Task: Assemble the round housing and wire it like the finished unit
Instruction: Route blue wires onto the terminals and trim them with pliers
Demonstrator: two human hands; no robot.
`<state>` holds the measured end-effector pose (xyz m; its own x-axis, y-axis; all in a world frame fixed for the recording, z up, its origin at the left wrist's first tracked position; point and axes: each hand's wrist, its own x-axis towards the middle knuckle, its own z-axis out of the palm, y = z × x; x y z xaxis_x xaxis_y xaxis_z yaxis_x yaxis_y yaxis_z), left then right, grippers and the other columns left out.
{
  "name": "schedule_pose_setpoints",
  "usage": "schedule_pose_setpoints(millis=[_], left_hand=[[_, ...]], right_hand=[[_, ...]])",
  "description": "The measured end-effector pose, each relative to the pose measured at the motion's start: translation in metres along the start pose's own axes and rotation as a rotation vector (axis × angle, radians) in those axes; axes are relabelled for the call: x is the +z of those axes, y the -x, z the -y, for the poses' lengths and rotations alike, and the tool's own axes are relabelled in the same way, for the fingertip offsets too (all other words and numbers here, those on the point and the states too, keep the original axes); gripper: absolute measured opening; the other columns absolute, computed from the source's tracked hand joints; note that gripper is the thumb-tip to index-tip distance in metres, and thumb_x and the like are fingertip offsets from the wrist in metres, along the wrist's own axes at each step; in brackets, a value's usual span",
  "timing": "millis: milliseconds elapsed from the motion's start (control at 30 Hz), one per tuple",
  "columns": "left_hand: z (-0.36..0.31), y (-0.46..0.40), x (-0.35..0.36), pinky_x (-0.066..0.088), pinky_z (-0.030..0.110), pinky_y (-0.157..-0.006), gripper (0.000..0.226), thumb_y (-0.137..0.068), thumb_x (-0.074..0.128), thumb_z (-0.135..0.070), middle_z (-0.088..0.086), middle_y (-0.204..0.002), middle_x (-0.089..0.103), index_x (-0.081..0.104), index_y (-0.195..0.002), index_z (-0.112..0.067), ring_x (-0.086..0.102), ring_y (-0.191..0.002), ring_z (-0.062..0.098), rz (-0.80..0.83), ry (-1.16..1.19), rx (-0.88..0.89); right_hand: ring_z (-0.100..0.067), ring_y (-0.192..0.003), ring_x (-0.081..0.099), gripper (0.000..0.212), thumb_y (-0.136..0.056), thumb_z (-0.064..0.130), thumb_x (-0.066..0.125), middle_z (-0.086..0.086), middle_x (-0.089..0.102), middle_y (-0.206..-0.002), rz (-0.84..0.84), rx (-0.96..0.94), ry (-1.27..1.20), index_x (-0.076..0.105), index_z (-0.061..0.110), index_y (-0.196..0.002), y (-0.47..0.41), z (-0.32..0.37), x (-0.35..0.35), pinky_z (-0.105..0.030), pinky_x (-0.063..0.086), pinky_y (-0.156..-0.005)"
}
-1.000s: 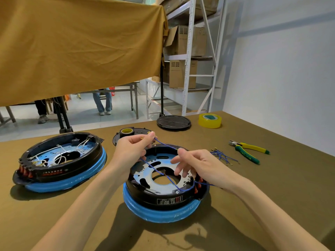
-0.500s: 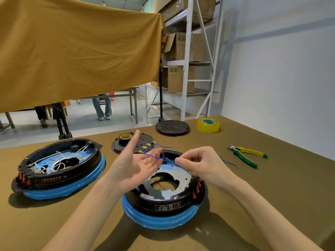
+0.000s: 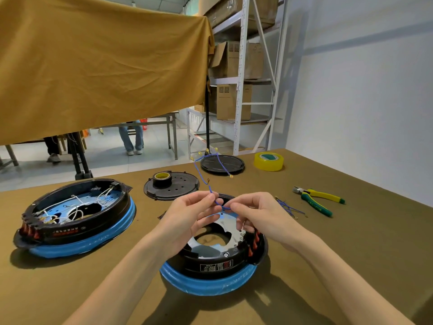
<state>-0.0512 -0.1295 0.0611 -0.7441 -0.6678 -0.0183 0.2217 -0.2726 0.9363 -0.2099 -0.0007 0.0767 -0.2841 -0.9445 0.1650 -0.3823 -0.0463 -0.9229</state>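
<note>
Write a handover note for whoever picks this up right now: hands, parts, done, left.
Left hand: pinches the blue wires above the open housing.
Right hand: pinches the same bundle close beside the left grip; the loose ends with ring terminals stick up and away.
Open housing: on the table in front, metal plate in, no wires seen inside.
Finished unit: to the left, white wires routed inside, use as reference.
Spare blue wires and cutters: to the right.
Two black covers: behind, off.
Done: plate seated.
Left: route and attach the wires, probably fit the covers.

Blue wire (image 3: 219, 202); black housing (image 3: 218, 259), blue rim; yellow-green pliers (image 3: 319, 200).
</note>
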Motion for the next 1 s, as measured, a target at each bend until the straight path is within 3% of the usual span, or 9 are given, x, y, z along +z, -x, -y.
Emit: schedule_pose_setpoints(millis=[133,267,400,567,700,800,1000], left_hand=[[0.002,-0.001,0.000,0.060,0.021,-0.072,0.024,-0.085,0.075,-0.017,0.011,-0.101,0.078,0.078,-0.104,-0.003,0.074,-0.081,0.014,-0.093,0.121,-0.001],[0.001,-0.001,-0.002,0.059,0.020,-0.070,0.029,-0.081,0.077,-0.017,0.009,-0.096,0.078,0.076,-0.106,-0.002,0.072,-0.076,0.011,-0.098,0.155,0.011],[0.002,-0.001,-0.002,0.059,0.022,-0.073,0.029,-0.085,0.076,-0.016,0.011,-0.097,0.077,0.075,-0.110,-0.002,0.072,-0.078,0.014,-0.072,0.128,0.028],[0.006,-0.002,0.000,0.059,0.021,-0.074,0.028,-0.083,0.077,-0.018,0.011,-0.098,0.077,0.076,-0.106,-0.003,0.071,-0.079,0.013,-0.047,0.138,0.026],[0.006,-0.001,0.000,0.059,0.022,-0.074,0.021,-0.083,0.077,-0.021,0.011,-0.098,0.077,0.081,-0.098,-0.008,0.071,-0.079,0.013,-0.036,0.083,0.050],[0.004,-0.002,-0.001,0.058,0.023,-0.072,0.014,-0.092,0.071,-0.021,0.008,-0.098,0.078,0.083,-0.098,-0.016,0.070,-0.081,0.012,-0.031,-0.016,0.059],[-0.010,-0.003,-0.001,0.059,0.026,-0.076,0.041,-0.092,0.066,-0.044,0.005,-0.112,0.078,0.067,-0.122,-0.016,0.075,-0.099,0.017,0.045,-0.186,0.087]], right_hand=[[-0.021,-0.066,0.058,0.030,-0.107,0.014,0.046,-0.003,0.073,-0.085,0.071,0.024,-0.091,0.076,0.011,-0.111,0.003,0.001,0.001,-0.022,0.038,-0.050],[-0.005,-0.056,0.057,0.029,-0.101,0.007,0.050,0.005,0.074,-0.076,0.111,-0.055,0.054,0.076,0.017,-0.109,0.006,-0.003,0.005,-0.016,0.041,-0.054],[-0.010,-0.063,0.061,0.020,-0.100,0.011,0.060,-0.004,0.077,-0.083,0.081,-0.112,0.074,0.079,0.014,-0.106,0.005,-0.007,0.002,-0.017,0.047,-0.060],[-0.013,-0.059,0.063,0.015,-0.099,0.010,0.064,-0.010,0.077,-0.081,0.106,-0.099,0.045,0.079,0.008,-0.104,0.006,-0.009,-0.002,-0.017,0.044,-0.053],[-0.015,-0.058,0.065,0.013,-0.098,0.009,0.066,-0.012,0.077,-0.081,0.113,-0.046,0.033,0.078,0.006,-0.102,0.004,-0.010,-0.001,-0.018,0.044,-0.050],[-0.014,-0.057,0.062,0.012,-0.097,0.011,0.066,-0.009,0.077,-0.080,0.118,-0.054,0.045,0.079,0.010,-0.099,0.004,-0.011,0.001,-0.017,0.047,-0.055],[-0.001,-0.054,0.057,0.015,-0.097,0.014,0.066,-0.004,0.076,-0.076,0.154,-0.092,0.114,0.080,0.012,-0.103,0.005,-0.009,0.009,-0.015,0.046,-0.056]])
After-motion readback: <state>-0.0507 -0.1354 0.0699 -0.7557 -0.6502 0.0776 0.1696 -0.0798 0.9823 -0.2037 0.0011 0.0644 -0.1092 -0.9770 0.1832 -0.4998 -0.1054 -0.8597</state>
